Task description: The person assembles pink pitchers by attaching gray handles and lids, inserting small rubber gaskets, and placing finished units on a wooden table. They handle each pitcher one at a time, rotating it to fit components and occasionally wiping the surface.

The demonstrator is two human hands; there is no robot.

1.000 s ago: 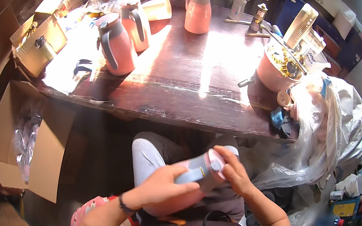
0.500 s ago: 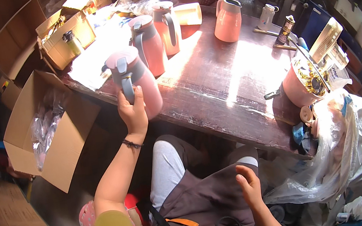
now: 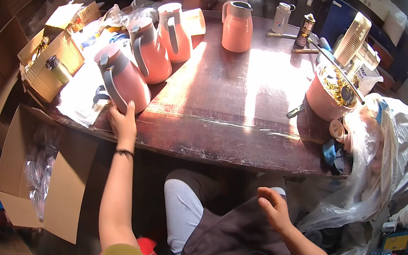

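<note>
Four pink jugs stand along the far-left part of the tabletop (image 3: 222, 109), and the left hand (image 3: 123, 122) sits at the base of the nearest jug (image 3: 122, 79), fingers pressed up against its lower side right by the left edge. Best bet, I'd say: wrap the base or grab the grey handle (image 3: 112, 86) so it doesn't tip. Over on the right, the right hand (image 3: 275, 212) hangs loosely open over the lap, holding nothing.

Glossy pink plastic-looking jug with grey handle (image 3: 123, 79); polished dark wooden table (image 3: 222, 109), reflective; matt brown cardboard box (image 3: 58, 175); crinkled clear plastic bag (image 3: 383, 164).
</note>
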